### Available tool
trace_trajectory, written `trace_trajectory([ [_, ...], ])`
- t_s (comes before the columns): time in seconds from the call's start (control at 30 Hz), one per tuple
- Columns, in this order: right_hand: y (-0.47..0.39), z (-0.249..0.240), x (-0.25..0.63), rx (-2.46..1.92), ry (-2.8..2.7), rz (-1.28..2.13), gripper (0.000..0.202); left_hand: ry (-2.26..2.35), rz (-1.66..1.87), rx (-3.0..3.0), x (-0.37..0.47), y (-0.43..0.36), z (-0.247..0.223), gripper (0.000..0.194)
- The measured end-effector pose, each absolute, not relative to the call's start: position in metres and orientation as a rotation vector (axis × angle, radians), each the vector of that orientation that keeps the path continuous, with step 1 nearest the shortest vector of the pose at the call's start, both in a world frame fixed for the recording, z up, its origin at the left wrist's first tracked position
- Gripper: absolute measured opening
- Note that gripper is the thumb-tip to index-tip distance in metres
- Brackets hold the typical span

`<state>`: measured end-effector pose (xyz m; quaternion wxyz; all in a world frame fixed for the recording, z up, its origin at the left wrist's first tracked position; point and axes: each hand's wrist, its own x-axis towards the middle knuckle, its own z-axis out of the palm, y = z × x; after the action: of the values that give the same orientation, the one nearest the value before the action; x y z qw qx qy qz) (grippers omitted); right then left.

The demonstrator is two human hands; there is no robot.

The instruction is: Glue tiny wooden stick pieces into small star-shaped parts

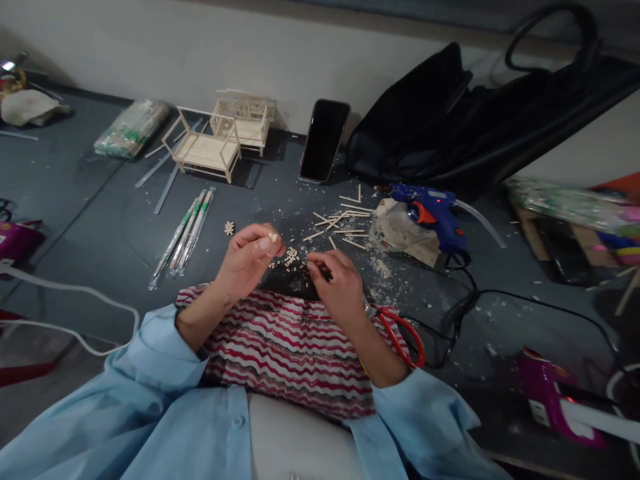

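My left hand (pixel 253 257) is closed in a pinch on a small cluster of pale wooden pieces (pixel 273 237), raised over the table. Close by on its left lies a flower-shaped cluster (pixel 229 228) of similar pieces. My right hand (pixel 340 283) has thumb and finger pinched together at the right edge of a pile of tiny cut wooden pieces (pixel 291 256); whatever it holds is too small to name. Red-handled scissors (pixel 417 343) lie beside my right forearm, partly hidden by it. Thin wooden sticks (pixel 345 220) are scattered beyond my right hand.
A blue glue gun (pixel 433 210) rests on a crumpled bag, its cable trailing right. Miniature wooden chairs (pixel 207 150), a phone (pixel 325 140) and a black bag (pixel 440 127) stand at the back. Wrapped sticks (pixel 185 237) lie left; a purple box (pixel 555 397) sits right.
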<state>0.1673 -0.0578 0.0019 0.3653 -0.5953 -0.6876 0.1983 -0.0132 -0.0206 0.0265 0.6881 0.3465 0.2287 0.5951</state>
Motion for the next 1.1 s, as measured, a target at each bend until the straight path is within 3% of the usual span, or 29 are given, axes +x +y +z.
trace_trajectory([
  [0.13, -0.06, 0.007, 0.161, -1.37, -1.677, 0.712, 0.063, 0.49, 1.238, 0.788, -0.01, -0.025, 0.019, 0.013],
  [0.2, -0.06, 0.01, 0.158, -1.3, -1.708, 0.794, 0.072, 0.498, 1.182, 0.784, -0.008, -0.028, 0.016, 0.013],
  [0.33, -0.059, 0.014, 0.158, -1.27, -1.821, 0.781, 0.029, 0.502, 1.133, 0.784, -0.006, -0.031, 0.014, 0.014],
  [0.4, -0.058, 0.016, 0.162, -1.306, -1.797, 0.694, 0.018, 0.489, 1.185, 0.776, -0.008, -0.028, 0.017, 0.014],
  [0.6, -0.053, 0.016, 0.179, -1.481, -1.66, 0.39, 0.019, 0.501, 1.43, 0.735, -0.017, -0.016, 0.028, 0.016],
  [0.87, -0.051, 0.003, 0.183, -1.735, -1.822, 0.018, 0.024, 0.519, 1.487, 0.739, -0.021, -0.015, 0.033, 0.022],
  [1.1, -0.052, 0.002, 0.17, -1.537, -2.137, 0.2, 0.025, 0.52, 1.425, 0.706, -0.018, -0.016, 0.03, 0.02],
])
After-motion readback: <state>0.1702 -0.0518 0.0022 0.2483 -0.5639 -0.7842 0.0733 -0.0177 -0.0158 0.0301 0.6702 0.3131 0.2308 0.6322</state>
